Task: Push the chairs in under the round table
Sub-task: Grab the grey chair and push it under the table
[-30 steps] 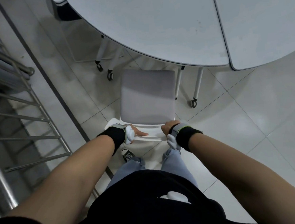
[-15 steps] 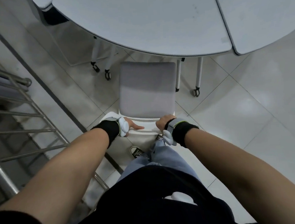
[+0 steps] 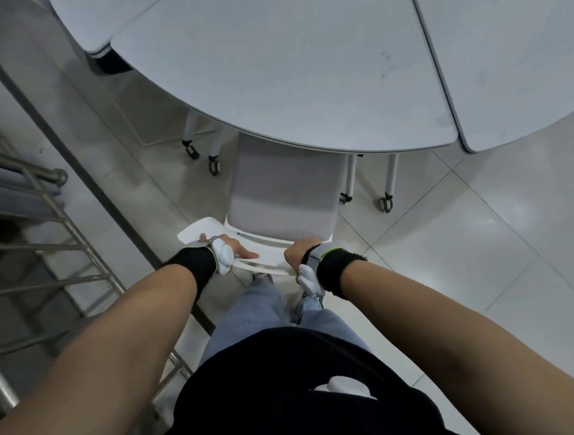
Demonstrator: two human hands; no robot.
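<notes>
A white chair with a grey seat cushion (image 3: 282, 197) stands straight in front of me, its front edge tucked under the rim of the round white table (image 3: 294, 62). My left hand (image 3: 235, 250) grips the left end of the chair's white backrest (image 3: 264, 255). My right hand (image 3: 302, 252) grips the right end of the same backrest. Both wrists wear black bands with white devices. My legs in jeans stand just behind the chair.
Table legs on castors (image 3: 385, 202) stand right of the chair, and another pair (image 3: 214, 164) left of it. A metal railing (image 3: 37, 209) runs along the left. A second tabletop segment (image 3: 512, 45) adjoins on the right. Pale tiled floor (image 3: 486, 236) lies to the right.
The chair has slid forward with both hands on its backrest. Its seat front now sits under the table rim, and I have stepped closer to the table.
</notes>
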